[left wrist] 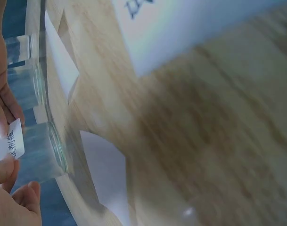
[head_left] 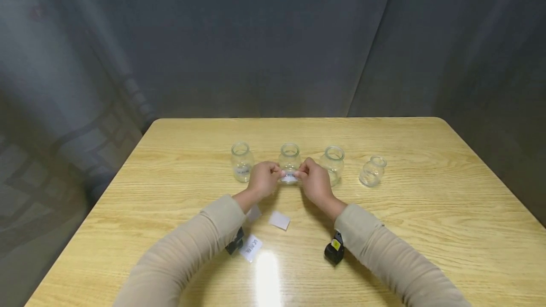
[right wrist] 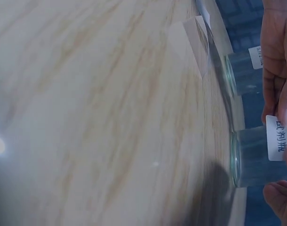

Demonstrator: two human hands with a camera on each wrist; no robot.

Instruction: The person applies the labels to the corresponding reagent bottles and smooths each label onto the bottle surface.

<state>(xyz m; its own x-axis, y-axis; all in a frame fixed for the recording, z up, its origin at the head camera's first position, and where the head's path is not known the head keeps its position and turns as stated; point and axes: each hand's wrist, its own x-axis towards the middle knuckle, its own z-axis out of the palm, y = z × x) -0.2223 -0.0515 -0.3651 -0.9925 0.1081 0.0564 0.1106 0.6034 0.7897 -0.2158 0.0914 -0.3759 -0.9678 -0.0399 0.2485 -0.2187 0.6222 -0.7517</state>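
My left hand [head_left: 263, 178] and right hand [head_left: 315, 183] meet at a clear glass jar [head_left: 290, 155] near the table's middle. Between them, a small white label [head_left: 290, 177] with printed characters lies across the jar's front. Left fingers pinch one end of it and right fingers pinch the other; both wrist views show this label [left wrist: 16, 139] close against the glass. Whether it sticks is not visible. Left of my left hand stands another jar [head_left: 242, 158] bearing a similar label [head_left: 243, 171]. Just behind my right hand is a third jar [head_left: 334, 161], its front partly hidden.
A smaller glass jar [head_left: 372, 172] stands farther right. Nearer me on the wooden table [head_left: 426, 212] lie a white paper piece [head_left: 279, 220], another piece [head_left: 253, 213] partly behind the left sleeve, and a printed label piece [head_left: 250, 248]. A grey curtain [head_left: 256, 41] hangs behind.
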